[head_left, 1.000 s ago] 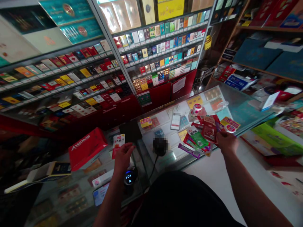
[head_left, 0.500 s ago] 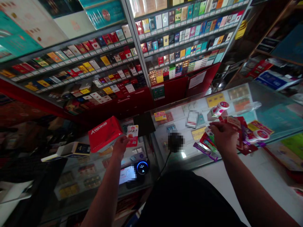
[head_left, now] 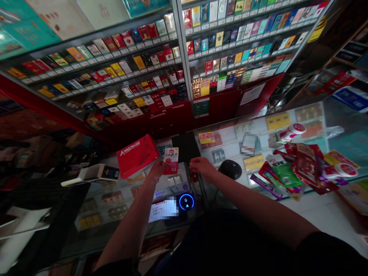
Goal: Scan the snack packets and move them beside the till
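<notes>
My left hand (head_left: 156, 170) pinches a small red and white snack packet (head_left: 171, 160) and holds it upright above the glass counter (head_left: 201, 184). Just left of it lies a red box (head_left: 137, 155) with white lettering. My right hand (head_left: 201, 165) hovers close to the right of the packet, palm down with fingers loosely curled, and nothing shows in it. A dark square pad (head_left: 185, 147) lies just behind both hands. Below them a round device with a glowing blue ring (head_left: 186, 201) sits beside a lit screen (head_left: 162, 209).
A heap of red and green snack packets (head_left: 290, 170) lies on the counter at the right, with a small white and red tub (head_left: 291, 131) behind it. A black dome-shaped object (head_left: 230, 168) sits nearby. Shelves of cigarette packs (head_left: 161, 73) fill the wall behind. An open box (head_left: 92, 174) rests at left.
My right hand left the heap of packets and swung left to a spot beside the packet in my left hand. The view turned left, and my left hand rose slightly with its packet.
</notes>
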### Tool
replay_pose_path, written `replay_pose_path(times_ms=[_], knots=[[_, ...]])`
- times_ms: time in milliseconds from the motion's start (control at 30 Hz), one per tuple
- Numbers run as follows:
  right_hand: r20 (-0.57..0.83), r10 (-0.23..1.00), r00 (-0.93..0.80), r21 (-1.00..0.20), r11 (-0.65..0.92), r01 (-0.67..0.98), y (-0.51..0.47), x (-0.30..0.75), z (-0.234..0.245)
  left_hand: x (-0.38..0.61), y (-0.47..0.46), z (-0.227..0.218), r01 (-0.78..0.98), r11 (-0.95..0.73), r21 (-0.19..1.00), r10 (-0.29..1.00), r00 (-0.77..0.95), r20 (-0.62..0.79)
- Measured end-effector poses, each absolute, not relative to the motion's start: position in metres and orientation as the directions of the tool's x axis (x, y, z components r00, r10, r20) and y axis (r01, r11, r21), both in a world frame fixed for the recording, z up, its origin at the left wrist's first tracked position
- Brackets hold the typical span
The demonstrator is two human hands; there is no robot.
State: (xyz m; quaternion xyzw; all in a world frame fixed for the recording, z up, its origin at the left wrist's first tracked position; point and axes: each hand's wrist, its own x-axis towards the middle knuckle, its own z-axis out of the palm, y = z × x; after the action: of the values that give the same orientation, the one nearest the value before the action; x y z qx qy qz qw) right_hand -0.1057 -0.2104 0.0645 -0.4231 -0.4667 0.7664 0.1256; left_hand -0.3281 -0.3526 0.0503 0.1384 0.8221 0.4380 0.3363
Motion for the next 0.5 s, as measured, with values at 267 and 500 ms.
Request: replay_pose_path(times_ms=[267, 500], knots=[[-0.617, 0.573, -0.539, -0.770, -0.580, 0.265, -0.219, -0.160, 0.022, -0.341, -0.351, 0.025, -0.078, 0.702, 0.708, 0.436, -0.740, -0.513], [-0.656, 0.552, -0.515, -0.746, -0.576, 0.333, -0.225, -0.194, 0.001, -0.343, -0.350, 0.025, -0.022, 0.742, 0.671, 0.412, -0.773, -0.481]])
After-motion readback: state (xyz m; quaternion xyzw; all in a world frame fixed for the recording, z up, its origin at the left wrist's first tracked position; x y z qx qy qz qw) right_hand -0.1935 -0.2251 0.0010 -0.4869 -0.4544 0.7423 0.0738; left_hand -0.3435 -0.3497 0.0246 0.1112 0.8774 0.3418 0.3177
